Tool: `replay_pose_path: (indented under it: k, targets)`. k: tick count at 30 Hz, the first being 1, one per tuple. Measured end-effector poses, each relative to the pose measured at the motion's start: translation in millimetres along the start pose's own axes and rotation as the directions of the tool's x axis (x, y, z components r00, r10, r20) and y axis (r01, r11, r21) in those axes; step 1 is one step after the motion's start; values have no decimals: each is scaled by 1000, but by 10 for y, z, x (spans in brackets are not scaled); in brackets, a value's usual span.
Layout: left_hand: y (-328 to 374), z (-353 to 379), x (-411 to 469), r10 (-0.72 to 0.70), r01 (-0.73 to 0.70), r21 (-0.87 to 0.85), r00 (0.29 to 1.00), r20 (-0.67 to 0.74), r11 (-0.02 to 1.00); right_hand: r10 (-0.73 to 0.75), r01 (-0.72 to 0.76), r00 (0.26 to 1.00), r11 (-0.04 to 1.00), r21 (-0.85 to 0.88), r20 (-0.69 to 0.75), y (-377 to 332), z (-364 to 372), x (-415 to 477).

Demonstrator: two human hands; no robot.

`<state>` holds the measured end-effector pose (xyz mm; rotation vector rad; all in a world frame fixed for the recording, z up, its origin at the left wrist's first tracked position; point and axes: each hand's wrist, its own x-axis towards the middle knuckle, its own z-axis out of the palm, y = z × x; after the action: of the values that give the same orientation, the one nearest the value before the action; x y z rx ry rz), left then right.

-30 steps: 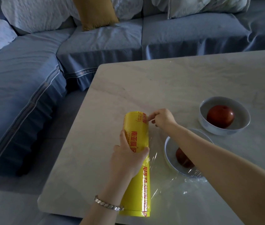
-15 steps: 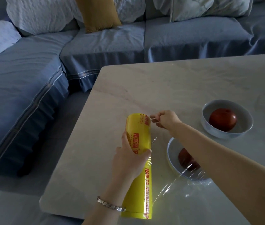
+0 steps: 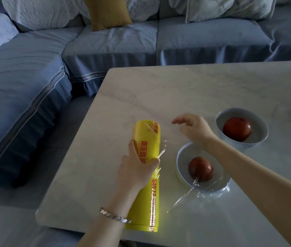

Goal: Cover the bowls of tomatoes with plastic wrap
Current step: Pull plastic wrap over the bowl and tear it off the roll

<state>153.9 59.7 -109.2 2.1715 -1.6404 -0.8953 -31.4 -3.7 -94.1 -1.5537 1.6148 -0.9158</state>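
A yellow plastic wrap roll (image 3: 146, 177) lies on the marble table (image 3: 159, 90), and my left hand (image 3: 135, 170) grips it around the middle. Clear film (image 3: 185, 198) runs from the roll towards the near grey bowl (image 3: 181, 157) and lies crinkled over that bowl's front rim. A red tomato (image 3: 200, 169) sits inside. My right hand (image 3: 192, 129) hovers above the table between the roll's far end and the far bowl (image 3: 221, 115), fingers loosely extended and blurred, holding nothing I can see. The far bowl holds another tomato (image 3: 237, 129) and has no film on it.
A blue corner sofa (image 3: 105, 47) wraps around the table's far and left sides, with white pillows and a mustard cushion (image 3: 107, 11) on it. The table's left edge and near corner are close to the roll.
My right hand has let go of the film edge it pinched by the roll's far end, opened, and drifted right. The near bowl's tomato is now uncovered by my forearm.
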Motion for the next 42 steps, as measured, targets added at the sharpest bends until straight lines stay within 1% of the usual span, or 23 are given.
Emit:
replay_pose_path:
  k: [1,2,3,4,5,6,8,10,11,17,23,24,27,29,32,35,39,42]
  targets:
    - [-1,1,-1,5,-5,2,1000,-5,1000,-47,59,994,990,-131,100,-12,29,-49]
    - [-13,2,6,9,-9,-4,1000,-6,1000,-75,136,973,952,-276,219,-33,75,-94]
    - [-25,-1,13,10,-10,-13,1000,-5,1000,-72,214,940,885,-414,332,-33,137,-121]
    - [-38,-7,18,12,-12,-21,1000,-4,1000,-39,269,912,810,-521,409,-37,196,-146]
    - [-49,-9,24,20,-20,-25,1000,-2,999,-2,291,895,760,-582,446,-40,252,-162]
    - [-50,-12,24,32,-32,-28,999,-2,999,37,282,886,748,-600,463,-54,282,-177]
    - [-53,-14,32,47,-47,-34,999,4,998,67,234,877,805,-545,475,-80,281,-197]
    - [-54,-23,41,44,-43,-32,999,14,999,39,226,873,851,-474,486,-105,247,-242]
    - [-57,-26,47,43,-42,-29,999,14,999,22,239,870,855,-460,492,-106,236,-263]
    - [-84,-5,65,60,-60,-27,998,13,998,-38,300,891,797,-525,452,-66,339,-254]
    - [-84,-9,74,45,-44,-32,999,19,999,-99,335,904,766,-548,415,-121,373,-284]
    - [-78,-10,68,41,-40,-29,999,18,999,-112,329,913,769,-548,392,-115,386,-283]
    - [-55,-4,43,35,-36,4,999,12,999,-84,244,950,799,-550,300,-120,407,-283]
    - [-53,-2,38,41,-41,11,999,11,999,-47,192,960,826,-530,275,-107,421,-266]
    - [-68,-10,33,41,-41,2,999,25,999,102,11,970,888,-460,220,-70,457,-227]
    - [-81,-22,36,53,-53,-3,998,35,999,175,-84,965,910,-407,194,-90,490,-191]
    - [-79,-3,44,47,-46,-15,998,34,999,229,-202,967,957,-209,112,-123,480,-79]
    - [-68,9,35,32,-32,-13,999,16,999,278,-272,958,959,-82,66,-123,447,-15]
